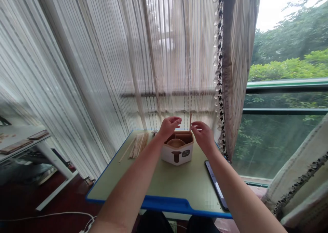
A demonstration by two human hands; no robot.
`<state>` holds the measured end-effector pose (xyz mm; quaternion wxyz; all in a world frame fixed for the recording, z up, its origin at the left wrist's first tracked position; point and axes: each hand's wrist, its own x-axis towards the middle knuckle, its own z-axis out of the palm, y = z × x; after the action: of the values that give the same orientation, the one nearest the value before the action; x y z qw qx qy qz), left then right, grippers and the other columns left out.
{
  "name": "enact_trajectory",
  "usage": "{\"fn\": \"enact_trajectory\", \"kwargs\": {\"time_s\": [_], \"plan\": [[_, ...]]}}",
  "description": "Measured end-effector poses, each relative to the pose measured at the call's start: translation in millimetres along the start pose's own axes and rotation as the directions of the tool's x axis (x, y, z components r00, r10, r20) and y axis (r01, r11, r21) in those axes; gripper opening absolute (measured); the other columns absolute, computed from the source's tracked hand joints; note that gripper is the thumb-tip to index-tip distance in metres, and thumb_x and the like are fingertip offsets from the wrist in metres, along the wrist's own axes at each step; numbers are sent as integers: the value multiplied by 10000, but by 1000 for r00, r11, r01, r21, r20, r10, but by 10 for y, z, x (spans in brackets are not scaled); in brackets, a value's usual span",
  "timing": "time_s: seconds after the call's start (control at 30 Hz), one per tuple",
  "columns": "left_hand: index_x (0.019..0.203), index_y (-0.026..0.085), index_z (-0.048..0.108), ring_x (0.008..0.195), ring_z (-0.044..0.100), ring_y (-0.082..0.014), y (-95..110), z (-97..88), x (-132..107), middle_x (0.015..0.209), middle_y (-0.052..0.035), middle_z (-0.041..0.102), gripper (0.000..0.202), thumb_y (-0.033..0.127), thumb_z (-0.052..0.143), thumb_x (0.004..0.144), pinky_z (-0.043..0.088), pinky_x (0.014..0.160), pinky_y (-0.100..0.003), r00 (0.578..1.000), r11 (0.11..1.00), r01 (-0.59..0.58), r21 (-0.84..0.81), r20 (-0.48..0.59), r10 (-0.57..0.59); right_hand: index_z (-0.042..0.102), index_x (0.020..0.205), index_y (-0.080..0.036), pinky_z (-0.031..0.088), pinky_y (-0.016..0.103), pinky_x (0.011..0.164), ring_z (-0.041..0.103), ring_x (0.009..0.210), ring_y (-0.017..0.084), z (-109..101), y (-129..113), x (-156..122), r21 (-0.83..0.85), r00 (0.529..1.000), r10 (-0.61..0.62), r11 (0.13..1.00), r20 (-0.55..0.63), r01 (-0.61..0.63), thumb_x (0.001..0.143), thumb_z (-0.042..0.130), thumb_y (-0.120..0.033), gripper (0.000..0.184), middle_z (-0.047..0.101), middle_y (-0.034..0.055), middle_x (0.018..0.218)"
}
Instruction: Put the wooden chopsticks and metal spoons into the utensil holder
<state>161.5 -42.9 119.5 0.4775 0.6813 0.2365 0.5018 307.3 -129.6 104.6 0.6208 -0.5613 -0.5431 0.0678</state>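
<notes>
A white box (169,156) with a brown inside and several compartments stands on the small table, a round cup-like section at its front. One thin wooden chopstick (190,119) rises upright at the box's back right corner. The fingertips of my right hand (203,134) are closed at this chopstick. My left hand (170,126) hovers over the box's left side, its fingers bent and apart with nothing seen between them. To the left of the box lies a loose pile of pale chopsticks (139,145), partly fanned out.
A phone (216,185) lies at the right edge of the blue-rimmed table (166,183), beneath my right forearm. A small metallic object (154,133) sits behind the pile. Striped curtains (115,55) hang behind; a white desk (23,137) stands left, and cables (77,213) run along the floor.
</notes>
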Motion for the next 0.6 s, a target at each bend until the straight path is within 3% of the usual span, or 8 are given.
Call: {"fn": "enact_trajectory", "kwargs": {"time_s": [0.17, 0.37, 0.6], "plan": [[906, 119, 639, 805, 636, -181, 169, -437, -228, 907, -108, 655, 339, 392, 655, 706, 548, 672, -324, 993, 999, 32, 5, -117, -31, 640, 862, -181, 474, 281, 621, 608, 724, 173, 211, -317, -146, 57, 997, -9, 998, 71, 5, 734, 536, -352, 238, 665, 64, 842], [923, 113, 614, 736, 638, -159, 277, -1078, -651, 886, -113, 658, 299, 334, 647, 723, 529, 604, -284, 957, 993, 120, 15, -267, -112, 625, 890, -174, 477, 289, 646, 610, 730, 171, 709, -622, -569, 258, 983, -62, 966, 174, 15, 751, 550, -382, 262, 665, 60, 823], [924, 115, 605, 690, 639, -168, 180, -1683, -1101, 835, -114, 659, 278, 330, 619, 748, 521, 568, -294, 889, 976, 212, 52, -425, -170, 612, 909, -163, 477, 288, 635, 601, 715, 166, 1412, -578, -1035, 308, 943, -97, 951, 319, -6, 780, 524, -384, 270, 655, 69, 841]]}}
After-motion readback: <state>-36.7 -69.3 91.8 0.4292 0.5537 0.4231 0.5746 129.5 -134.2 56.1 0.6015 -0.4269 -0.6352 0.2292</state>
